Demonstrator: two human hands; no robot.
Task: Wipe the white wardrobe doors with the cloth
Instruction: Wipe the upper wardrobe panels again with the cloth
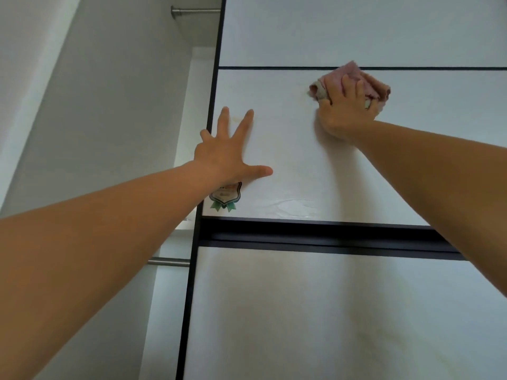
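A white wardrobe door [296,149] with black frame lines fills most of the view. My right hand [347,111] presses a bunched pink cloth [354,78] against the door's middle panel, just under a thin black line; its fingers lie over the cloth and curl into it. My left hand [230,152] lies flat on the same panel near the door's left edge, fingers spread and straight. Its heel partly covers a shield-shaped sticker [226,197] with green ribbon tails.
A wide black handle rail [315,234] crosses the door below the middle panel. Left of the door's black edge is the open wardrobe inside, with two metal hanging rods [192,10] [168,261] and a grey side wall [96,119].
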